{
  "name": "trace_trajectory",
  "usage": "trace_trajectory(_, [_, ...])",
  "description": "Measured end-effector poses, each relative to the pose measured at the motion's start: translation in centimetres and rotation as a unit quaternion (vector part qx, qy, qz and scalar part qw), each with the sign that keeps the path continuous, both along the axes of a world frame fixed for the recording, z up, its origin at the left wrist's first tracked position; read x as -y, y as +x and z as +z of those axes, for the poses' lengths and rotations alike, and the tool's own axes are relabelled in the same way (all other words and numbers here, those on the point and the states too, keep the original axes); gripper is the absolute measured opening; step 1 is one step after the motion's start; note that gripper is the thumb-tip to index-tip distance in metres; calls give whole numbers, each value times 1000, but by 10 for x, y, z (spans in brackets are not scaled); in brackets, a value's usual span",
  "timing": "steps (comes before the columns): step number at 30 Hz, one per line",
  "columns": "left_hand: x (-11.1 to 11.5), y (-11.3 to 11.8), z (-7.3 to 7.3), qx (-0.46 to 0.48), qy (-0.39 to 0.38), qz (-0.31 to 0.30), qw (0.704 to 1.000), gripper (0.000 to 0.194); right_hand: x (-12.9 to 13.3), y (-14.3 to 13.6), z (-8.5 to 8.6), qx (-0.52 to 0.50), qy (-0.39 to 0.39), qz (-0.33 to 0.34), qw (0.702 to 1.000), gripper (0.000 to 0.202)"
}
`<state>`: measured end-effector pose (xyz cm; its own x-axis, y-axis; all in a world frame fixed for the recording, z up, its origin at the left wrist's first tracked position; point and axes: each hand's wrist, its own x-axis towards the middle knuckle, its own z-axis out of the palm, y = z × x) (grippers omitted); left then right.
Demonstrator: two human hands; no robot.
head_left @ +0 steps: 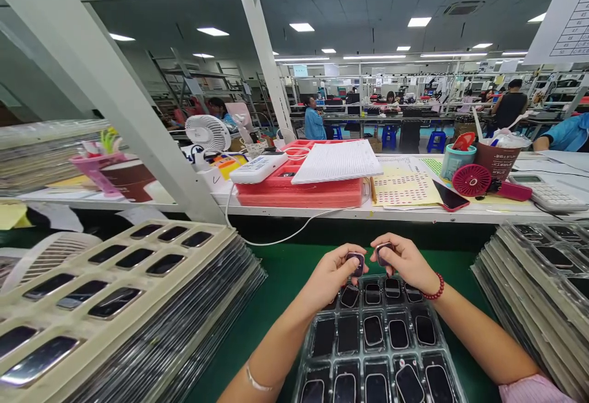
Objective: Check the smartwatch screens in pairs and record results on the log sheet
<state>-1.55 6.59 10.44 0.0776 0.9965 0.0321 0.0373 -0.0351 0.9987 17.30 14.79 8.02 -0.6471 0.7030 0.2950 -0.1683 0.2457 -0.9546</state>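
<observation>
My left hand (339,270) pinches a small dark rounded-square piece (355,264) between thumb and fingers. Close beside it, my right hand (405,262) holds a similar dark piece with a shiny rim (383,253). The two pieces are apart. Both hands are over the far edge of a clear plastic tray (389,354), whose compartments hold rows of dark rounded-rectangular pieces. Some pieces in it have pale rims, and a few sit tilted. Part of the far row is hidden by my hands.
Tall tray stacks with dark screens stand at left (184,305) and right (529,305). A white shelf edge (304,213) runs beyond the green mat (257,323), bearing red trays (299,193), papers, a phone, cups and a calculator. A white post rises at left; people are farther back.
</observation>
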Motion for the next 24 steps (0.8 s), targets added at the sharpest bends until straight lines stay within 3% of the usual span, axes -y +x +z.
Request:
trace_trajectory(2, [-1,1,0,0,20,6,1000,36,1,-1,1,-5,27,-15,1000,31])
trace_trajectory(6, [-2,2,0,-11,30,29,999,42,2,0,4,8,27,17,999,52])
trace_trajectory(10, [-2,2,0,-17,26,27,999,32,0,4,5,18,-8,39,999,42])
trace_trajectory(16, [-2,1,-4,-13,15,39,999,35,2,3,7,43,51,-52,996,18])
trace_trajectory(20, [-3,0,-3,-3,13,41,999,49,4,2,10,41,57,-39,997,24])
trace_trajectory(24, [-3,1,-1,8,25,42,999,46,4,2,11,27,23,-5,999,36])
